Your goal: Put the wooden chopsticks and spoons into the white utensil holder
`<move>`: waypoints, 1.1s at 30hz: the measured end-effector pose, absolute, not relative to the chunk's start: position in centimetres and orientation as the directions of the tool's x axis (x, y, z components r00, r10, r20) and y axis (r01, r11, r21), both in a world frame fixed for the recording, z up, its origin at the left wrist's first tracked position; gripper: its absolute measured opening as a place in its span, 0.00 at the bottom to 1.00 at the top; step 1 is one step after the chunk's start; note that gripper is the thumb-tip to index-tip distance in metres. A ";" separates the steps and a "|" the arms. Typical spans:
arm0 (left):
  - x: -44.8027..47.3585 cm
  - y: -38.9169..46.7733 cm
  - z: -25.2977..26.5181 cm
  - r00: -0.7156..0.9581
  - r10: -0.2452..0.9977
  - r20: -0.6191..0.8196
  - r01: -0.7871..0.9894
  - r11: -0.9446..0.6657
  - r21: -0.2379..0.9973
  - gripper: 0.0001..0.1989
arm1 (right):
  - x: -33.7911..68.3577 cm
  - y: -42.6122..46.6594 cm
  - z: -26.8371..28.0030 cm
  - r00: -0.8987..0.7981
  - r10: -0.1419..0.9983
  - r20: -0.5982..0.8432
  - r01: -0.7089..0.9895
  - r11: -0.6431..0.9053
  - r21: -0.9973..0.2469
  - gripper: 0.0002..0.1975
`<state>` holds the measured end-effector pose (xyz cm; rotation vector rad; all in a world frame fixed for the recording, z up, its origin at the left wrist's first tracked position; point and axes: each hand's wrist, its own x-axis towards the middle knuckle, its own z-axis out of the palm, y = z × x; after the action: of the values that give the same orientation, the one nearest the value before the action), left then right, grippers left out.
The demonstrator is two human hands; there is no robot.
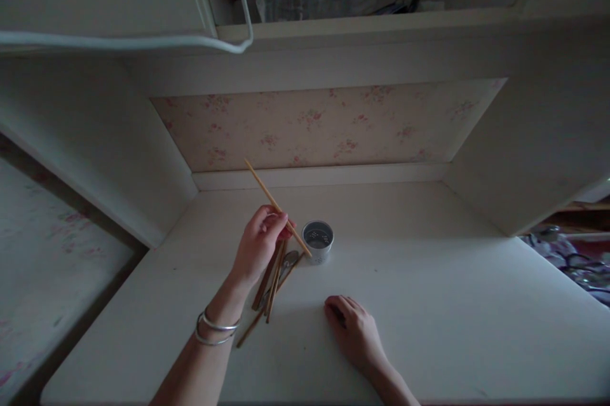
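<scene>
My left hand (pixel 264 237) pinches a light wooden chopstick (pixel 264 187) between thumb and fingers. The chopstick slants, its upper end towards the back wall and its lower end beside the rim of a grey metal cup (pixel 318 247) with small holes. Under and below that hand, several darker chopsticks (pixel 274 285) lie in a loose pile on the white tabletop, with a metal spoon (pixel 290 260) among them. Two silver bangles circle my left wrist. My right hand (pixel 355 333) rests on the tabletop to the right, its fingers curled in loosely with nothing visible in them.
The white tabletop (pixel 429 304) is bounded by side panels and a floral back panel (pixel 309 129). Overhead, a shelf (pixel 362 28) holds plastic-wrapped things. A white cable (pixel 119 42) crosses the upper left. Patterned fabric (pixel 572 260) shows at the right edge.
</scene>
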<state>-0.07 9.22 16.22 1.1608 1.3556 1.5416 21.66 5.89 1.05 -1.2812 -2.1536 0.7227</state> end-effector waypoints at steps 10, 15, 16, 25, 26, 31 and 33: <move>0.6 14.6 13.6 -0.163 0.934 0.317 0.606 -0.159 0.779 0.16 | 21.6 6.0 1.2 -0.416 0.900 0.128 0.630 0.387 -0.673 0.10; 1.2 15.5 11.6 -0.093 0.938 0.334 0.746 -0.157 0.647 0.15 | 21.6 6.0 1.3 -0.418 0.900 0.124 0.626 0.384 -0.679 0.10; 1.4 15.6 11.3 -0.090 0.938 0.336 0.756 -0.155 0.636 0.15 | 21.6 6.0 1.3 -0.420 0.899 0.121 0.626 0.384 -0.679 0.10; 2.2 16.0 10.3 -0.018 0.946 0.324 0.869 -0.145 0.472 0.16 | 21.6 6.1 1.2 -0.420 0.901 0.106 0.630 0.374 -0.681 0.09; 2.3 16.0 10.3 -0.010 0.948 0.319 0.879 -0.144 0.455 0.16 | 21.6 6.1 1.2 -0.419 0.902 0.107 0.630 0.374 -0.681 0.09; 2.5 16.0 9.9 0.022 0.956 0.293 0.917 -0.136 0.375 0.16 | 21.6 6.1 1.0 -0.409 0.904 0.122 0.629 0.376 -0.681 0.10; 2.7 16.1 9.9 0.022 0.959 0.284 0.930 -0.124 0.346 0.16 | 21.6 6.2 1.0 -0.413 0.902 0.124 0.624 0.379 -0.684 0.09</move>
<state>2.65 16.06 9.86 2.1997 2.0362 0.7022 21.62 6.16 0.97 -1.3116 -2.1593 0.7642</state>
